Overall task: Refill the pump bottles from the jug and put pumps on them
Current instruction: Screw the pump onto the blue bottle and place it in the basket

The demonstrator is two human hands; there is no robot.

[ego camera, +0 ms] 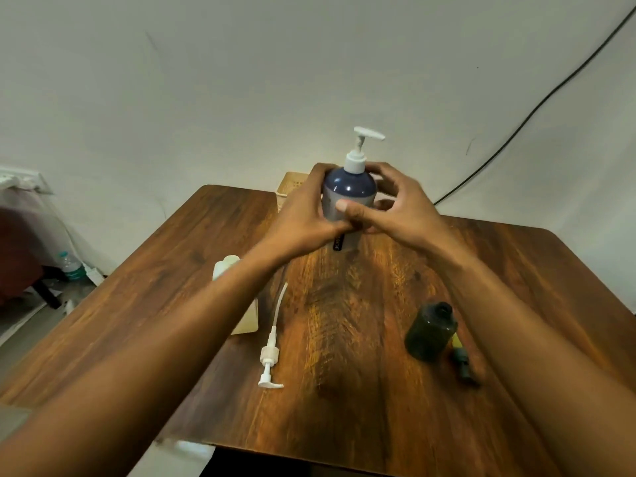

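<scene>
A blue and grey pump bottle [348, 192] stands upright at the far middle of the wooden table [179, 256], with a white pump [360, 149] fitted on its neck. My left hand [303, 215] wraps around the bottle's left side. My right hand [395, 204] holds its right side, thumb across the front. A loose white pump with a long tube [272, 349] lies flat on the table, nearer me. A small dark green bottle [430, 333] stands open-necked at the right, a dark pump head [463, 364] lying beside it. The pale jug [229, 266] is partly hidden behind my left forearm.
A beige slotted basket [292, 185] sits at the table's far edge behind the bottle. A black cable [537, 108] runs down the wall at right. On the floor at left stands a water bottle [70, 266] by dark furniture.
</scene>
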